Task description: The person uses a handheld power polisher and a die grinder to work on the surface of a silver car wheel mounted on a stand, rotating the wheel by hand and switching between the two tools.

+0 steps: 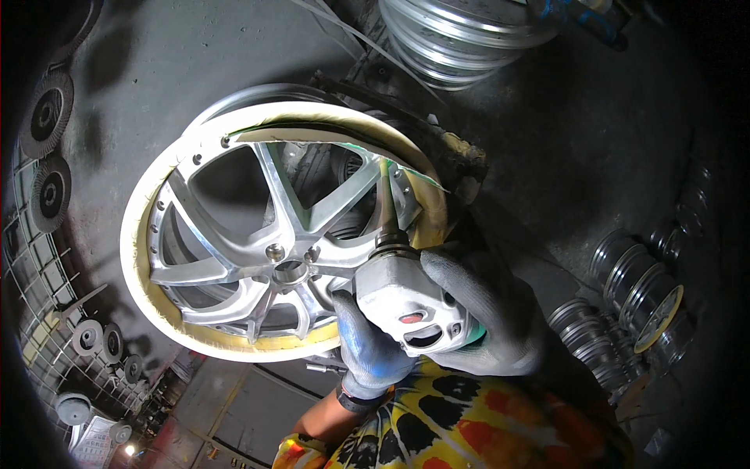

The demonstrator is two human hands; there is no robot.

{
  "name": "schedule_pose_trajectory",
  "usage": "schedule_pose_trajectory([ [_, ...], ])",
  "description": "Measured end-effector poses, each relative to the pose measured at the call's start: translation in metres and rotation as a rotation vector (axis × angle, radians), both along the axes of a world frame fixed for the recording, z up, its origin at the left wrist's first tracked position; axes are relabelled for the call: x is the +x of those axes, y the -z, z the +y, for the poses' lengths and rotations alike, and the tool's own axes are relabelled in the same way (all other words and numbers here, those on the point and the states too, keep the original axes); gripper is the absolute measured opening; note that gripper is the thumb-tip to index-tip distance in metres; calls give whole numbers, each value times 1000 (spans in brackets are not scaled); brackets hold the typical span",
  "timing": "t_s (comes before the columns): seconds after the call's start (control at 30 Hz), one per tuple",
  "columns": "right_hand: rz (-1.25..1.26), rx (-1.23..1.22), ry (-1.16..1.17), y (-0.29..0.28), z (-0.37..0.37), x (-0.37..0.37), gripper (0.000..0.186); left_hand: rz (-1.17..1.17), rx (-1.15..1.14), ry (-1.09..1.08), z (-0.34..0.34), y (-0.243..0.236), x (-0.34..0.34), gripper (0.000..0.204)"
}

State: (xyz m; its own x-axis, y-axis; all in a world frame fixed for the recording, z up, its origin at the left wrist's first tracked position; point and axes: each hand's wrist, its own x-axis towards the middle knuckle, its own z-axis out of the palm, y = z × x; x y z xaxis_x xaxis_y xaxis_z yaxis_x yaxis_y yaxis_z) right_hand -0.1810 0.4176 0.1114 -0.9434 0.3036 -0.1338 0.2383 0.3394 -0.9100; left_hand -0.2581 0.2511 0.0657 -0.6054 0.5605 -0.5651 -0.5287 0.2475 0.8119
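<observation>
We see a silver multi-spoke wheel [295,248] tilted toward us, its open face filling the middle of the view. A cream-yellow covering [139,293] lines the rim; along the wheel's upper right edge, part of it stands away as a loose strip [355,146] with a green border. A dark support [467,160] shows behind that edge; we cannot tell whether it bears the wheel.

At the wheel's lower right edge we find a power tool [394,293] with a pale grey head. Its slender, tapering yellowish bit [387,199] points toward the upper right rim, the tip overlapping the loose strip; we cannot tell whether the two touch.

The right hand [500,320], in a dark grey glove, is wrapped around the tool's body. The left hand [371,348], in a blue-grey glove, lies just beside it, thumb extended along the tool's left side; its fingers are hidden, and we cannot tell how far they are closed. Below, we note a dark wristband [357,400] and a yellow, red and black patterned garment [461,418].

Around the wheel spreads a grey floor [176,47]. Toward its right edge we observe stacked rims [578,332] and a yellow-edged rim [662,316]; at the top, larger stacked wheels [469,39]. Along the left, a wire rack [48,270] carries two dark abrasive discs [47,116] near its upper end and smaller discs [87,338] toward its lower end.
</observation>
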Motion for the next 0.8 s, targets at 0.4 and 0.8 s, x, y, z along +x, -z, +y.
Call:
schedule_pose_trajectory([
  [0.4,14,-10,3,2,0,5,85,-785,382,-457,3,-2,2,90],
  [0.8,32,13,-16,1,3,10,90,-1023,651,-539,-6,6,8,91],
])
